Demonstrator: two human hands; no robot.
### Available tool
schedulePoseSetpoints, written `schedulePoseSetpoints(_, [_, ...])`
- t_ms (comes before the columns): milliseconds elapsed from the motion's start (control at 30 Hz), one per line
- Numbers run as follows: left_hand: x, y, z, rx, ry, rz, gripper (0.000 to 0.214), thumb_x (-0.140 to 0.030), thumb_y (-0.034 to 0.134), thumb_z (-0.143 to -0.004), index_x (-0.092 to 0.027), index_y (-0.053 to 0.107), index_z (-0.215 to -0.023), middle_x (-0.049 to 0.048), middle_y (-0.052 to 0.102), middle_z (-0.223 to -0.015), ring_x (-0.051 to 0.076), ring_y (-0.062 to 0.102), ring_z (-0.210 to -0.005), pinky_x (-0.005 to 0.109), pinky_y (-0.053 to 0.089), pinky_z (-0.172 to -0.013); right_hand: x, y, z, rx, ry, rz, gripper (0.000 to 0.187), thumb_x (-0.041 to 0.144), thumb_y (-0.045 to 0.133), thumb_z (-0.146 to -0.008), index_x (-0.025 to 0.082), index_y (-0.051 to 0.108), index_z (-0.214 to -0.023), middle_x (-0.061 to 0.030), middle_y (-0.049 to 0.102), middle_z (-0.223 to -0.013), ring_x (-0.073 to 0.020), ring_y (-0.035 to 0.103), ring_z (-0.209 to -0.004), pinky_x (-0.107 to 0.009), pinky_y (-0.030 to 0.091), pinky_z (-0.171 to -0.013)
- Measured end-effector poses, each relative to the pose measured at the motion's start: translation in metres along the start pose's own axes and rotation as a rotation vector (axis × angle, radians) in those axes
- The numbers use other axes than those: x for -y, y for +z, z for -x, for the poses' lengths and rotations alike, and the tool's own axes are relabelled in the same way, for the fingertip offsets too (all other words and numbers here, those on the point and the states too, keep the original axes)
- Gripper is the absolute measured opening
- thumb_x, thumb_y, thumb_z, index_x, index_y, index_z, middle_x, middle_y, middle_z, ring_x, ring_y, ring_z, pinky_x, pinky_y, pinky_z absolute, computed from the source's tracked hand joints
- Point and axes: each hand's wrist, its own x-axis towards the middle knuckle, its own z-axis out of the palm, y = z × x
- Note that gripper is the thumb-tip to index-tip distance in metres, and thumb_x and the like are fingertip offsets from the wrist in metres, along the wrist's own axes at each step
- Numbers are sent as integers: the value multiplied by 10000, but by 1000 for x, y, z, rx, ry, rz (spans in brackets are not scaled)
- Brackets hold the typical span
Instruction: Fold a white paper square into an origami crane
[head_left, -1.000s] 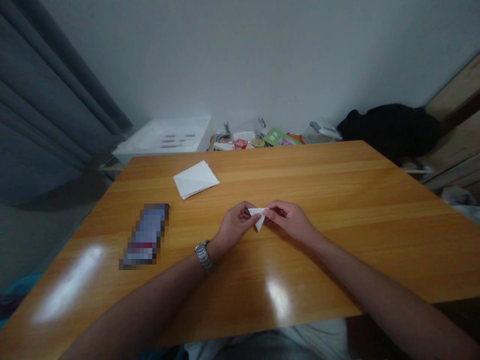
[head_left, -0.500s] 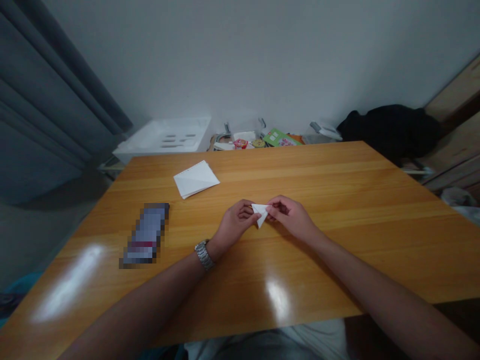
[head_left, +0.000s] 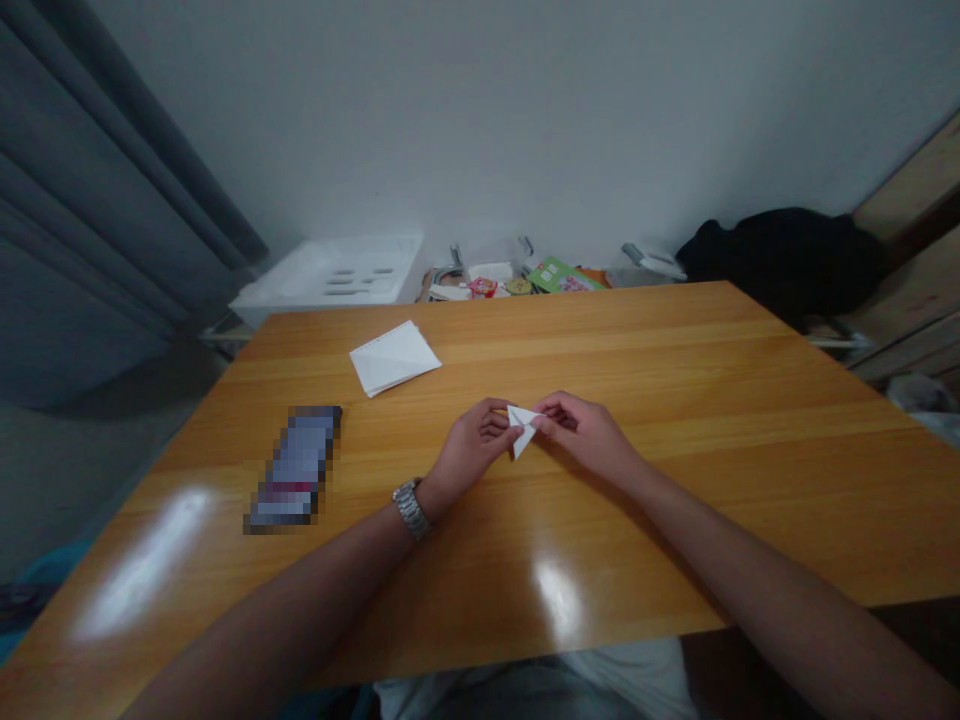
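A small piece of folded white paper (head_left: 523, 420), triangular in outline with crease lines on its face, is held between my two hands above the middle of the table. My left hand (head_left: 480, 440), with a metal-band watch (head_left: 412, 509) on its wrist, pinches the paper's left side, thumb in front and fingers curled behind. From the other side, my right hand (head_left: 581, 430) grips the right corner between thumb and fingers. Parts of the paper's edges are hidden by the fingertips.
White paper sheets (head_left: 396, 358) lie in a stack at the back left of the wooden table (head_left: 675, 380). A phone with a blurred screen (head_left: 296, 468) rests nearer on the left. Beyond the far edge are a white tray (head_left: 300, 270), a green packet (head_left: 562, 275) and black cloth (head_left: 787, 260).
The folded paper has turned slightly in my fingers, its lower point shifting a little left. Both hands keep their hold. The whole view has shifted slightly.
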Motion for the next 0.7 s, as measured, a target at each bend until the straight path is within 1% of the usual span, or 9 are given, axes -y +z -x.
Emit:
schedulePoseSetpoints(100, [-1, 3, 3, -33, 22, -102, 357, -318, 690, -879, -173, 562, -1179, 46, 688, -932, 156, 682, -833, 281, 585, -735, 1, -3, -1, 21, -16, 52, 207, 382, 579, -939, 199, 676, -934, -36, 728, -857, -173, 663, -762, -286, 495, -700])
schedulePoseSetpoints(167, [-5, 5, 6, -85, 81, -262, 398, -267, 698, -867, -180, 541, -1222, 61, 659, -1013, 169, 662, -901, 307, 581, -787, -2, -4, -2, 37, -16, 93, 238, 382, 540, -961, 198, 676, -893, -16, 704, -759, -161, 638, -686, -276, 472, -660])
schedulePoseSetpoints(200, [-8, 6, 8, -116, 131, -370, 428, -247, 725, -840, -180, 538, -1219, 76, 634, -1082, 187, 641, -960, 324, 573, -815, -4, -4, -3, 39, -14, 116, 247, 379, 531, -966, 198, 674, -878, -9, 692, -727, -157, 624, -658, -274, 460, -645])
schedulePoseSetpoints(233, [-11, 6, 10, -119, 184, -486, 414, -244, 739, -828, -177, 548, -1188, 86, 611, -1123, 205, 618, -1008, 347, 560, -855, -7, -3, -4, 34, -15, 141, 248, 374, 531, -967, 198, 673, -866, -7, 689, -721, -155, 616, -650, -273, 452, -642])
schedulePoseSetpoints(300, [-16, 6, 13, -87, 281, -687, 332, -254, 730, -841, -189, 577, -1128, 76, 595, -1117, 235, 577, -1068, 413, 509, -964, -12, -2, -6, 16, -29, 190, 234, 359, 538, -964, 201, 674, -860, -15, 702, -767, -161, 619, -686, -279, 442, -658])
schedulePoseSetpoints(367, [-20, 5, 15, -33, 321, -797, 314, -273, 712, -860, -200, 592, -1140, 77, 581, -1131, 245, 562, -1076, 421, 496, -976, -15, -1, -8, 25, -54, 226, 229, 347, 530, -971, 205, 673, -862, -20, 706, -797, -170, 621, -717, -288, 435, -673])
schedulePoseSetpoints(500, [-21, 3, 17, 20, 340, -919, 355, -290, 624, -924, -220, 589, -1270, 105, 549, -1244, 259, 545, -1132, 438, 475, -1012, -16, -1, -10, 44, -140, 314, 226, 310, 525, -980, 204, 667, -840, -39, 663, -814, -188, 602, -778, -309, 434, -713])
schedulePoseSetpoints(600, [-18, 3, 17, 40, 345, -973, 334, -293, 566, -954, -224, 611, -1278, 117, 547, -1288, 273, 538, -1168, 463, 455, -1036, -17, -2, -12, 29, -169, 388, 203, 267, 548, -964, 198, 669, -816, -56, 624, -842, -195, 588, -810, -314, 431, -722])
schedulePoseSetpoints(700, [-17, 3, 17, 60, 344, -990, 319, -286, 532, -967, -220, 629, -1264, 114, 573, -1265, 270, 549, -1158, 461, 453, -1036, -20, -3, -13, 44, -154, 393, 129, 242, 565, -954, 197, 661, -882, -51, 628, -870, -186, 585, -807, -304, 426, -715])
